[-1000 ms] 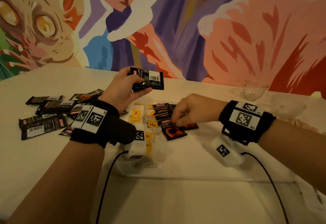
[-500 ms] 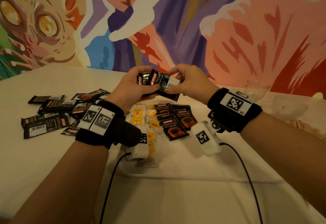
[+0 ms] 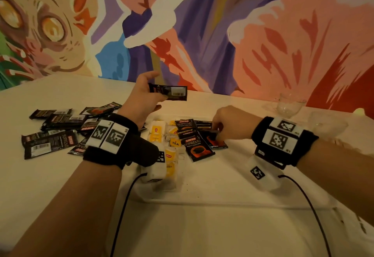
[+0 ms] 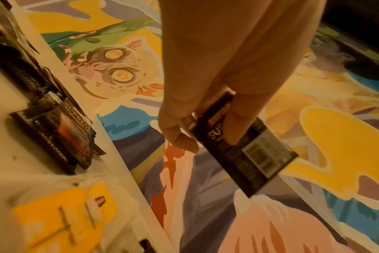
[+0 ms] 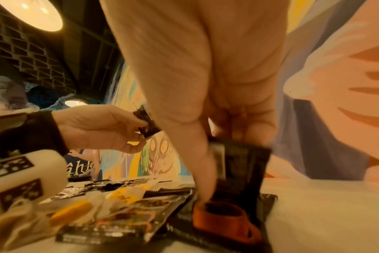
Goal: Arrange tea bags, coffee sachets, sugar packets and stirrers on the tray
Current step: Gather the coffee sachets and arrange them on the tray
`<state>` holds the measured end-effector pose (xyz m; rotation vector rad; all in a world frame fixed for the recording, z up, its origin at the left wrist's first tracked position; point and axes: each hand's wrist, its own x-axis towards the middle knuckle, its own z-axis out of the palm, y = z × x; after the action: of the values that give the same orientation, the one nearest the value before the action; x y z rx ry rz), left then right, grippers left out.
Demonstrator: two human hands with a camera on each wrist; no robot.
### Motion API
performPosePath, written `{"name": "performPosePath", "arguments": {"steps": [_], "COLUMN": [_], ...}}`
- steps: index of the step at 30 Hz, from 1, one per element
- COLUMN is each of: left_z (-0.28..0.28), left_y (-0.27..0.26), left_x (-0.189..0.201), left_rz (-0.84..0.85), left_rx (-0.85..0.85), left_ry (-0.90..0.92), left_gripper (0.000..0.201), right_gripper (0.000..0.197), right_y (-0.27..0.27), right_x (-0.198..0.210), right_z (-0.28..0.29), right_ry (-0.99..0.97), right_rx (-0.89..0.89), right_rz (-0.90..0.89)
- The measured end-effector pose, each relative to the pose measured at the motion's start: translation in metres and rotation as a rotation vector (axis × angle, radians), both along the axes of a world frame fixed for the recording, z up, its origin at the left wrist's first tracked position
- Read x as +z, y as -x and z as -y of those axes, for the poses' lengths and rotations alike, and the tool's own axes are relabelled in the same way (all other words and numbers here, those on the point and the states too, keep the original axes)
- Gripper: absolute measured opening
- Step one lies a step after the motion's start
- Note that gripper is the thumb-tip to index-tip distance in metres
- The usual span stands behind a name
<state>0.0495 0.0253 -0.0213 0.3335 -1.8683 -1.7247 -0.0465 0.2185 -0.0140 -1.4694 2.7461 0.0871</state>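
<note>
R hand (image 3: 226, 124) pinches a black foil coffee sachet (image 5: 242, 164) upright, directly over the fanned sachet row (image 3: 199, 145); L hand (image 3: 141, 103) grips a spare black sachet (image 3: 169, 93), long axis level.

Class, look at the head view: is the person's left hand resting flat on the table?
No. The left hand is raised above the table, gripping a dark coffee sachet in the air.
</note>
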Motion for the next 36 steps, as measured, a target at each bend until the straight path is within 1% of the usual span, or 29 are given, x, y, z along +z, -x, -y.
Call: {"name": "performPosePath", "arguments": {"steps": [1,2,3,4,6,7,8,9,10,11,12,13,14,16,17,18,20,21,22,24,27,28,30,32,33,36], "left_z": [-0.001,-0.002,-0.003,-0.005,-0.010,-0.013,-0.016,-0.020,-0.024,-0.028,-0.033,-0.037,-0.041,-0.046,-0.048,-0.048,-0.046,-0.043,-0.040,-0.033,-0.030,-0.030,-0.031,-0.032,-0.033,-0.041], "left_y": [0.000,-0.001,-0.003,-0.004,-0.006,-0.006,-0.005,-0.004,-0.003,-0.002,-0.002,-0.002,-0.003,-0.005,-0.006,-0.006,-0.008,-0.008,-0.009,-0.014,-0.024,-0.026,-0.028,-0.028,-0.027,-0.021], "left_x": [0.000,0.001,0.002,0.004,0.008,0.009,0.010,0.012,0.013,0.014,0.016,0.018,0.019,0.023,0.025,0.026,0.028,0.029,0.030,0.032,0.040,0.044,0.049,0.049,0.046,0.031], "left_rz": [0.005,-0.002,-0.017,-0.033,-0.059,-0.069,-0.081,-0.094,-0.102,-0.102,-0.095,-0.086,-0.073,-0.036,-0.010,0.013,0.046,0.074,0.111,0.230,0.461,0.506,0.551,0.584,0.606,0.727], "left_rx": [-0.009,-0.016,-0.025,-0.040,-0.086,-0.118,-0.151,-0.183,-0.210,-0.229,-0.240,-0.249,-0.265,-0.308,-0.323,-0.326,-0.306,-0.283,-0.263,-0.283,-0.384,-0.387,-0.350,-0.323,-0.320,-0.330], "left_ry": [0.031,0.058,0.075,0.084,0.084,0.085,0.084,0.087,0.100,0.131,0.175,0.224,0.270,0.344,0.394,0.442,0.513,0.540,0.579,0.702,0.952,1.001,1.064,1.142,1.187,1.368], "left_gripper": [0.048,0.038,0.033,0.034,0.038,0.039,0.040,0.040,0.040,0.040,0.040,0.040,0.040,0.038,0.036,0.034,0.028,0.030,0.037,0.045,0.037,0.033,0.027,0.026,0.028,0.039], "right_gripper": [0.024,0.029,0.034,0.035,0.032,0.030,0.029,0.031,0.034,0.037,0.039,0.038,0.033,0.023,0.019,0.017,0.014,0.013,0.013,0.016,0.013,0.011,0.019,0.026,0.027,0.036], "right_y": [-0.001,-0.003,-0.003,-0.002,0.000,0.001,0.003,0.005,0.005,0.004,0.001,-0.003,-0.008,-0.017,-0.019,-0.021,-0.023,-0.022,-0.020,-0.016,-0.016,-0.019,-0.022,-0.020,-0.016,-0.001], "right_x": [-0.002,-0.003,-0.003,-0.003,0.001,0.005,0.010,0.015,0.022,0.029,0.035,0.040,0.043,0.043,0.042,0.041,0.040,0.038,0.036,0.026,0.009,0.005,-0.001,-0.002,0.000,0.011], "right_z": [0.000,-0.001,-0.002,-0.003,-0.006,-0.007,-0.008,-0.009,-0.009,-0.010,-0.010,-0.010,-0.009,-0.008,-0.007,-0.006,-0.006,-0.007,-0.009,-0.011,-0.008,-0.005,0.003,0.007,0.007,0.000], "right_ry": [-0.069,-0.114,-0.136,-0.148,-0.137,-0.084,0.008,0.143,0.303,0.451,0.551,0.595,0.596,0.581,0.597,0.614,0.647,0.653,0.646,0.583,0.404,0.370,0.352,0.355,0.349,0.230], "right_rx": [0.005,0.002,-0.006,-0.018,-0.053,-0.076,-0.102,-0.137,-0.181,-0.215,-0.220,-0.199,-0.165,-0.092,-0.076,-0.075,-0.119,-0.162,-0.204,-0.272,-0.348,-0.368,-0.394,-0.388,-0.358,-0.191], "right_rz": [0.078,0.154,0.216,0.263,0.329,0.332,0.319,0.321,0.378,0.488,0.616,0.742,0.844,0.980,1.016,1.018,0.966,0.937,0.908,0.862,0.832,0.816,0.774,0.716,0.659,0.341]}}
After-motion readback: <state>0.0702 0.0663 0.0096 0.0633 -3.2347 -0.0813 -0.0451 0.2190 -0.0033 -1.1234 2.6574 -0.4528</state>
